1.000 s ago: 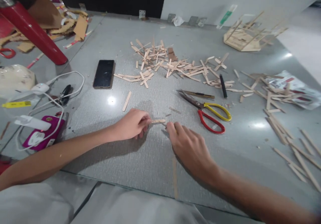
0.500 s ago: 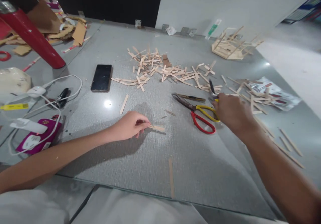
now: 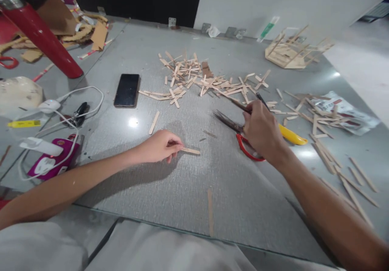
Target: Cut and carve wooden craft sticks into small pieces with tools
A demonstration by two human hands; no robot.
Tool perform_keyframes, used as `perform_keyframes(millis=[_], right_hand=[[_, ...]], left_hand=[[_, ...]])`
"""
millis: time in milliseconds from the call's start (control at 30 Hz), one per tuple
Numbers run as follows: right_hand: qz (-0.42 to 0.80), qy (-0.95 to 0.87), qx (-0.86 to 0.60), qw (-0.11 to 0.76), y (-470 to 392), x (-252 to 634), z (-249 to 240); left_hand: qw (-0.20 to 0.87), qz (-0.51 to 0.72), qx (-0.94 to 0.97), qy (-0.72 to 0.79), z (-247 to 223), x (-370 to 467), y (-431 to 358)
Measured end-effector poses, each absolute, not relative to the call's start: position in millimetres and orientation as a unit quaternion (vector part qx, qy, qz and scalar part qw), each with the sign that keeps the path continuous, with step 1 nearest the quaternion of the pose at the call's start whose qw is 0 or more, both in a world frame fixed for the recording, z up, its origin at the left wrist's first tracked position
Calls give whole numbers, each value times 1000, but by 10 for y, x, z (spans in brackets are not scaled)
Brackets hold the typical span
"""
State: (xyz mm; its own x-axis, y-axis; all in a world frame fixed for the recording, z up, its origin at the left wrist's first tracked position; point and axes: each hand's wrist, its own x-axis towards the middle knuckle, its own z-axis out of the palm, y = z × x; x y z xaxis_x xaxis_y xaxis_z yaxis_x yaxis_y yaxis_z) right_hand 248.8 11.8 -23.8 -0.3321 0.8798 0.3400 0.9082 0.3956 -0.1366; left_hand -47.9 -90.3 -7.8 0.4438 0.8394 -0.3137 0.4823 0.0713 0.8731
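My left hand [image 3: 165,146] pinches one end of a wooden craft stick [image 3: 191,151] just above the table, and the stick points right. My right hand [image 3: 263,125] is closed around slim dark tweezers [image 3: 232,99], whose tips point up and left toward the stick pile. Beneath that hand lie scissors, with the blades [image 3: 226,121] and a red handle [image 3: 247,149] showing; the other handle is hidden. Right of the hand rests a yellow-handled tool [image 3: 293,135], its middle covered. Small dark slivers [image 3: 209,134] lie between the hands.
A pile of craft sticks [image 3: 188,70] spreads across the middle back, with a phone [image 3: 127,90] to its left. A stick frame [image 3: 288,54] stands back right. More sticks lie near a plastic packet [image 3: 352,111]. Cables, a purple power block [image 3: 60,153] and a red cylinder [image 3: 45,36] occupy the left.
My right hand has moved left from the yellow-handled tool and taken up the tweezers that lay above the scissors. My left hand keeps its pinch on the craft stick. The view has shifted slightly.
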Motion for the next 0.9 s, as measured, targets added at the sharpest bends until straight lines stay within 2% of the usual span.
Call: perform_keyframes(millis=[100, 200, 433, 567, 733, 900], right_hand=[[9, -816, -541, 203, -262, 2334, -205], [45, -859, -478, 178, -620, 2152, -247], [-59, -939, -293, 173, -870, 2045, -409], [-87, -940, -283, 171, -865, 2061, -432], [-59, -932, -282, 219, -832, 2077, -469], [-38, -931, -289, 218, -819, 2113, -494]], left_hand=[[552, 163, 639, 510, -70, -473, -895], [567, 159, 618, 521, -56, -467, -892], [573, 174, 616, 512, -124, -481, -898], [568, 190, 624, 503, -177, -486, -911], [577, 191, 610, 508, -201, -493, -935], [571, 191, 607, 518, -185, -490, -952]])
